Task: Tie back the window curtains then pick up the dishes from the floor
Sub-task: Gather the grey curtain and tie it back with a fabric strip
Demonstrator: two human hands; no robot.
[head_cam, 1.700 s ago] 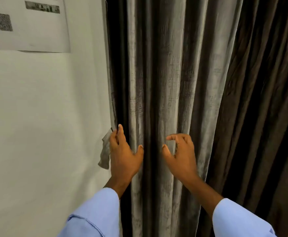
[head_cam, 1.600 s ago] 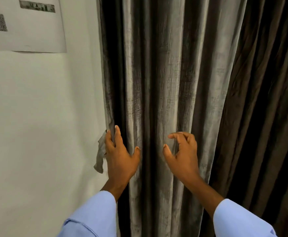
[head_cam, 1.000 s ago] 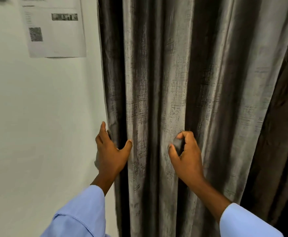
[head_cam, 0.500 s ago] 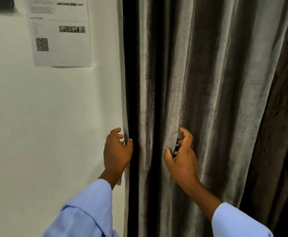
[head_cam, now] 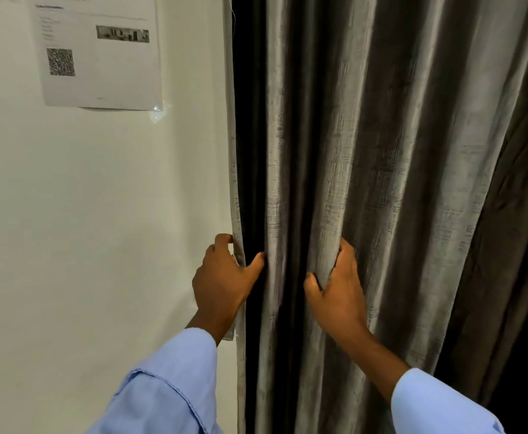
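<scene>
Since a moment ago my right hand has closed on a fold of the grey curtain, thumb and fingers pinching it. My left hand curls round the curtain's wall-side edge, where a short strip, perhaps the tie-back, hangs behind my palm. The folds run vertically between my hands, so my left is nearer that strip. No dishes show.

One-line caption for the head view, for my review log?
Left hand grips the grey textured curtain at its wall-side edge; right hand pinches a fold, beside a white wall.
</scene>
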